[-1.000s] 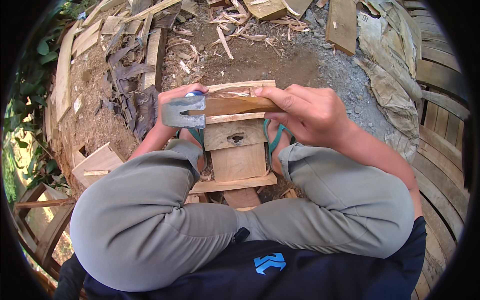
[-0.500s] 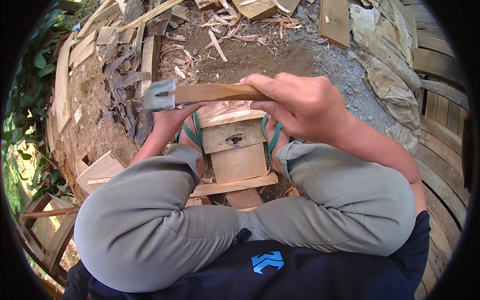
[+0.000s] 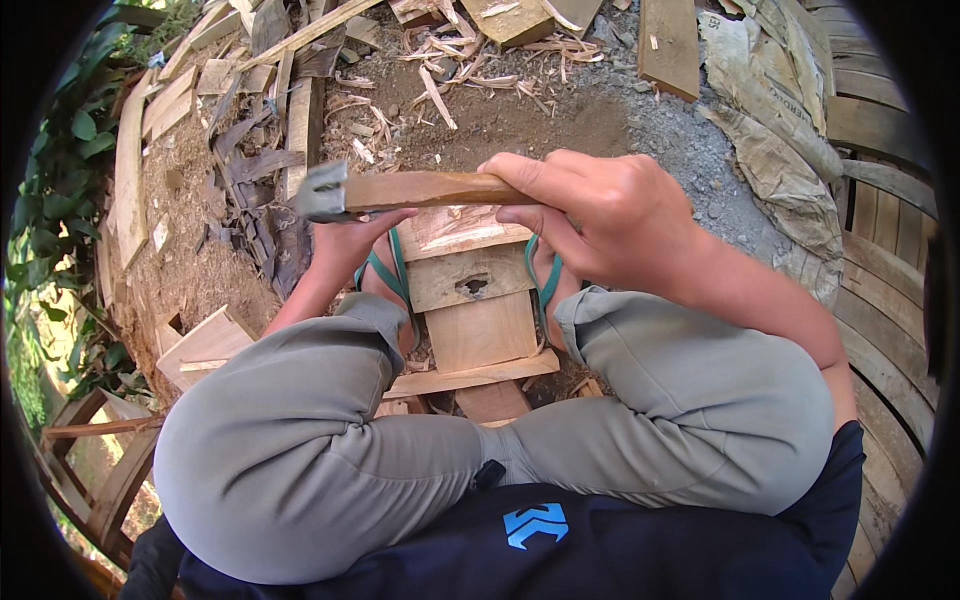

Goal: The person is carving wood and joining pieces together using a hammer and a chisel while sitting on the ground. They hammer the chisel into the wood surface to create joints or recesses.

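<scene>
Work looks part-done, I'd judge: the split wood pc (image 3: pixel 465 230) has a rough, torn face, so some chopping's prob. done; that face isn't smooth, so there may be more left. It lies just beyond the knot-holed board (image 3: pixel 505 279), touching or nearly so. The claw tool (image 3: pixel 420 191) hangs above the pc, its head out past the board's L end. R hand (image 3: pixel 625 210), beyond the board's R end, is wrapped tight round the handle. L hand (image 3: pixel 345 243), off the board's L end, has its thumb out by the pc; fingers hidden, can't tell if they grip.

Count: 1 tool, 1 split pc, 1 knot-holed board, 2 teal-strapped sandals (image 3: pixel 548 285) flanking it. Wood chips (image 3: pixel 433 97) well beyond the board: too many to count.
</scene>
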`<control>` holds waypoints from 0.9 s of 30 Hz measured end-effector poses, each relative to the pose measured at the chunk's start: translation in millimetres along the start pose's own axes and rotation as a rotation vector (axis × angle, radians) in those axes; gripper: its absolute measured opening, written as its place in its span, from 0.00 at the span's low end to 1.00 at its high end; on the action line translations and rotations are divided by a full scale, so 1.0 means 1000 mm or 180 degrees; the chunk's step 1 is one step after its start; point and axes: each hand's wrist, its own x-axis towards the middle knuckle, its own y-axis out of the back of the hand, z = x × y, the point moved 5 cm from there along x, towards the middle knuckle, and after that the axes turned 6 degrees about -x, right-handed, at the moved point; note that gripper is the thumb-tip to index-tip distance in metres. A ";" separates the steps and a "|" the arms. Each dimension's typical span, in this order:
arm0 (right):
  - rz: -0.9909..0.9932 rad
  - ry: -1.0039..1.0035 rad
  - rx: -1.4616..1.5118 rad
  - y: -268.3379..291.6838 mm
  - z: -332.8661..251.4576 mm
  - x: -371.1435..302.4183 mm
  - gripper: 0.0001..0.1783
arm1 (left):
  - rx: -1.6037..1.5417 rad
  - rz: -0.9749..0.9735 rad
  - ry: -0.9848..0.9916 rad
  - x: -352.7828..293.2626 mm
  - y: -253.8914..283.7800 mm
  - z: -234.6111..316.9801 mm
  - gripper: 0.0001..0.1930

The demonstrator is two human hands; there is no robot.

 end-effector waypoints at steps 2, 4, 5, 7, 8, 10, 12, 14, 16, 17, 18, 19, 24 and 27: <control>0.0265 -0.0116 0.0307 -0.004 0.001 -0.002 0.18 | 0.0125 -0.0192 0.0238 0.003 -0.002 0.002 0.19; 0.0138 -0.0151 0.0229 -0.006 0.001 -0.002 0.19 | -0.0460 -0.0088 0.0085 0.006 -0.007 0.010 0.17; -0.0121 -0.0131 -0.0003 -0.005 0.001 -0.001 0.19 | -0.0460 -0.0059 0.0168 0.005 -0.007 0.011 0.16; -0.0092 -0.0132 0.0011 -0.001 0.000 0.002 0.19 | -0.0457 -0.0004 0.0362 -0.003 -0.005 0.011 0.13; 0.0195 -0.0151 0.0261 0.003 -0.001 0.004 0.19 | -0.0122 -0.0174 0.0123 -0.001 -0.003 0.016 0.11; 0.0719 -0.0092 0.0490 0.006 0.003 0.005 0.16 | 0.0027 -0.0224 -0.0002 0.007 -0.004 0.018 0.12; 0.0024 -0.0270 0.0212 -0.011 0.006 -0.006 0.15 | 0.0068 -0.0201 0.0016 0.006 -0.008 0.021 0.12; -0.0367 -0.0388 0.0021 -0.012 0.006 -0.003 0.15 | 0.0247 -0.0196 -0.0471 0.004 -0.006 0.020 0.12; -0.0196 -0.0628 0.0329 -0.015 0.014 0.001 0.15 | 0.0085 -0.0315 -0.0446 0.007 -0.006 0.019 0.13; -0.0127 -0.0767 0.0487 -0.018 0.018 0.001 0.15 | -0.0121 -0.0353 -0.0332 0.012 -0.008 0.020 0.14; -0.0281 -0.1186 0.0795 -0.024 0.027 0.000 0.15 | -0.0327 -0.0393 -0.0216 0.018 -0.012 0.020 0.15; -0.0331 -0.1320 0.0945 -0.026 0.030 0.003 0.15 | -0.0422 -0.0242 -0.0077 0.024 -0.010 0.017 0.15; -0.0290 -0.1614 0.1348 -0.024 0.035 0.015 0.18 | -0.0862 0.0358 0.0846 0.073 0.019 -0.017 0.13; -0.0108 -0.1646 0.1417 -0.020 0.041 0.011 0.20 | -0.1115 -0.0089 0.0558 0.079 0.011 0.004 0.13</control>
